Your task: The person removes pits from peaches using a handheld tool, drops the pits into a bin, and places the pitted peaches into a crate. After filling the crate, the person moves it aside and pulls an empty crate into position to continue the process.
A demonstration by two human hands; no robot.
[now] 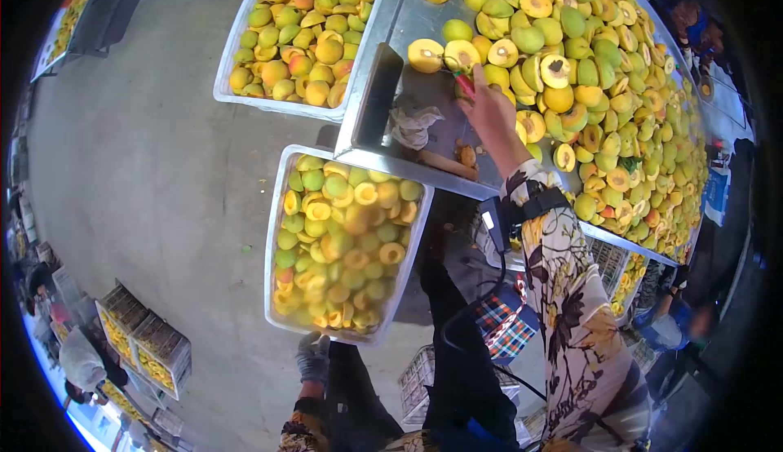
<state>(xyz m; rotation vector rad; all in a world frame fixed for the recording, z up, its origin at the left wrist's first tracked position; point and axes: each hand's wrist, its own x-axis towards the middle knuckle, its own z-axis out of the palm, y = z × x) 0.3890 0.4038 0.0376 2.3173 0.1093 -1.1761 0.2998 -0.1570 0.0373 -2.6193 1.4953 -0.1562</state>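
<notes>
My right hand (495,117) is bare and closed around a red-handled pitting tool (464,84), its thin metal end at a cut peach half (462,55) on the metal table. Another peach half (425,55) lies cut face up just left of it. A big heap of halved peaches (608,85) covers the table beyond my hand. My left hand (312,359), in a grey glove, hangs by the near rim of a white crate (272,281) of peach halves. Its fingers are slightly bent and apart, with nothing visible in them. An orange blur (359,219) shows over that crate's fruit.
A second white crate (222,85) of peaches stands on the floor beside the table (412,24). A crumpled cloth (414,126) lies near the table's raised corner plate (380,97). Stacked crates (151,334) stand lower left. A checked bag (502,321) is by my legs. Other people work at the edges.
</notes>
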